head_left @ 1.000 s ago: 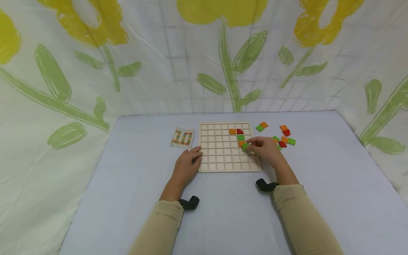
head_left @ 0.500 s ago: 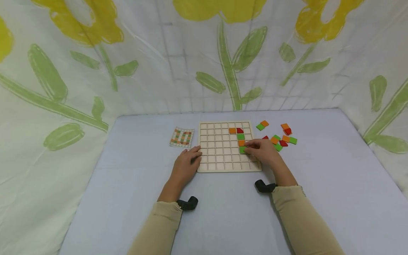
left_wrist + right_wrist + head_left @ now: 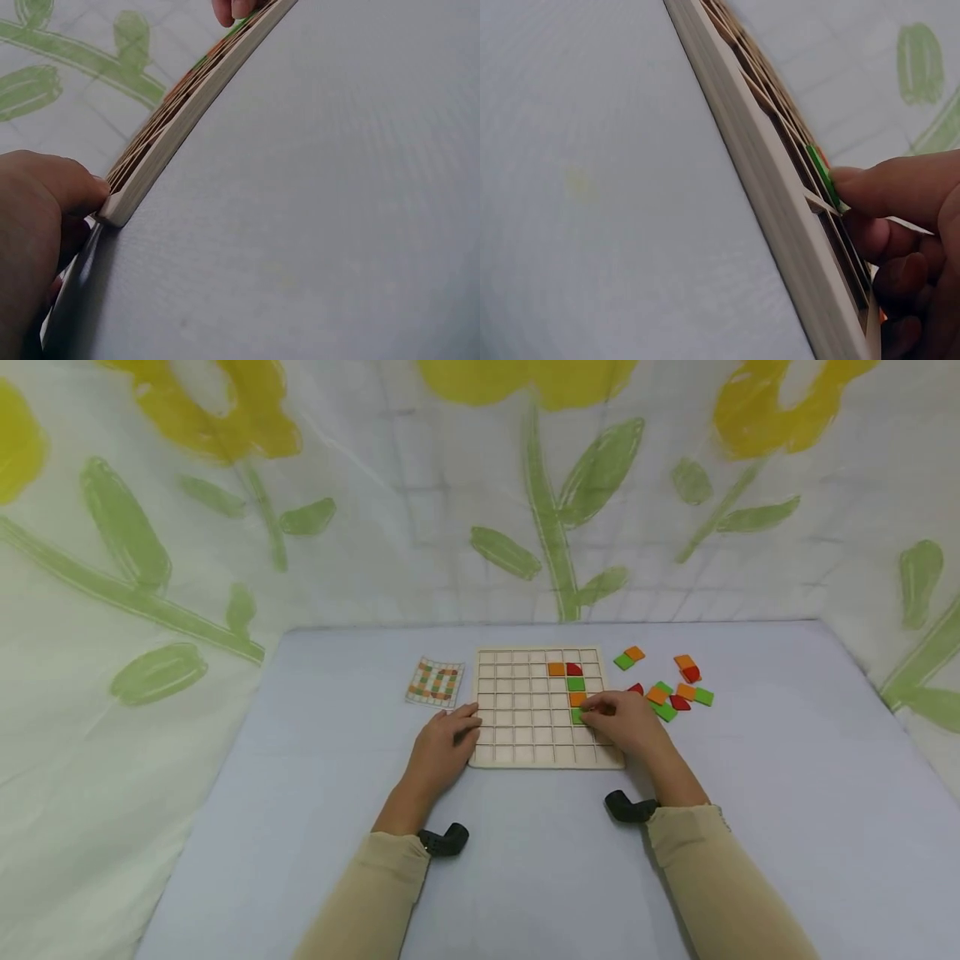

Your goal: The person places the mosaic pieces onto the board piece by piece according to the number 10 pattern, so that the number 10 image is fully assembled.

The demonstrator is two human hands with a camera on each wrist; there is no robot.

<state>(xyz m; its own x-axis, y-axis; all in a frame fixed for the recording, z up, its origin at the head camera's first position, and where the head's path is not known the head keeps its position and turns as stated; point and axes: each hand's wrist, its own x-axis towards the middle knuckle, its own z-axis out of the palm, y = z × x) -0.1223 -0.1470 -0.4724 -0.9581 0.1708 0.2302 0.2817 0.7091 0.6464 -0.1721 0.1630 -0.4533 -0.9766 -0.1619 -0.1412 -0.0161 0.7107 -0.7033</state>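
A pale wooden grid board (image 3: 513, 731) lies flat in the middle of the table. An orange square tile (image 3: 556, 669) and a red rounded tile (image 3: 573, 669) sit in one of its upper rows. Below the red one run a green tile (image 3: 575, 683), an orange tile (image 3: 577, 699) and a lower green tile (image 3: 823, 176). My right hand (image 3: 626, 718) has its thumb and fingertips on that lower green tile, which sits in its cell. At the board's left edge, my left hand (image 3: 442, 747) rests with thumb and fingers touching the near corner (image 3: 112, 214).
A printed pattern card (image 3: 435, 682) lies left of the board. To the right are several loose green, orange (image 3: 686, 692) and red tiles, some overlapping. A green-and-orange pair (image 3: 628, 657) lies behind them. A flower-printed cloth (image 3: 337, 585) hangs behind the table.
My right hand has lowered the green tile from a tilted position into the cell under the orange one, and its fingers stay on it. My left hand keeps its place. The head view shifts slightly.
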